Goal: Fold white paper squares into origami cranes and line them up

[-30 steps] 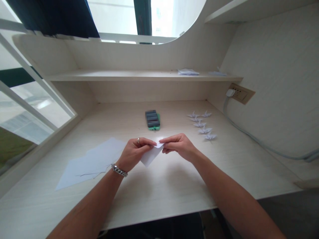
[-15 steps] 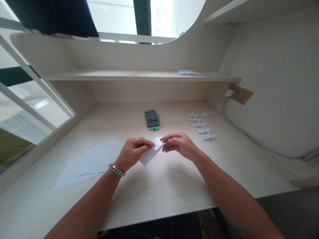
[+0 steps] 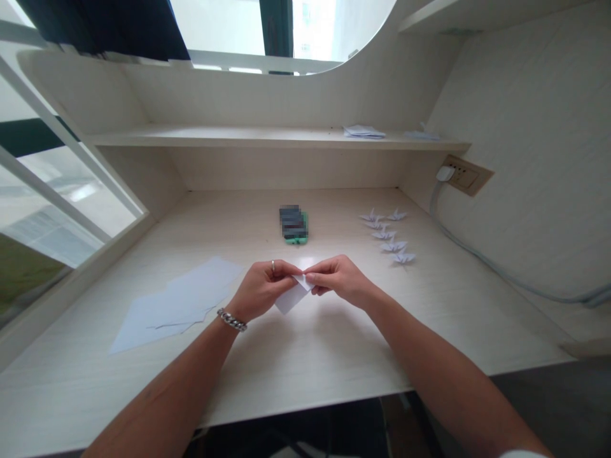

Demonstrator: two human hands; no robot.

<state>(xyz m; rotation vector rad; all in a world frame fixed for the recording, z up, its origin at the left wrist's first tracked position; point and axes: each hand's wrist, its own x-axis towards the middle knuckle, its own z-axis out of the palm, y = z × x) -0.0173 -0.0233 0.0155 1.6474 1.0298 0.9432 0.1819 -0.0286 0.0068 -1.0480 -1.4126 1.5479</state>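
I hold the folded white paper point(image 3: 289, 299) above the desk point(image 3: 310, 375), my left hand point(image 3: 258, 289) and right hand point(image 3: 344, 280) both pinching its upper part. Origami cranes point(image 3: 393, 247) sit beyond, rightward; loose paper sheets point(image 3: 184, 296) lie left.

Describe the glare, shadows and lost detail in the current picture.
In the head view, the bright area at the top is washed out; there too, soft shadows lie on the desk below the left hand and right hand, glare shows just beyond the folded paper, and pixelation hides the dark-and-green object.
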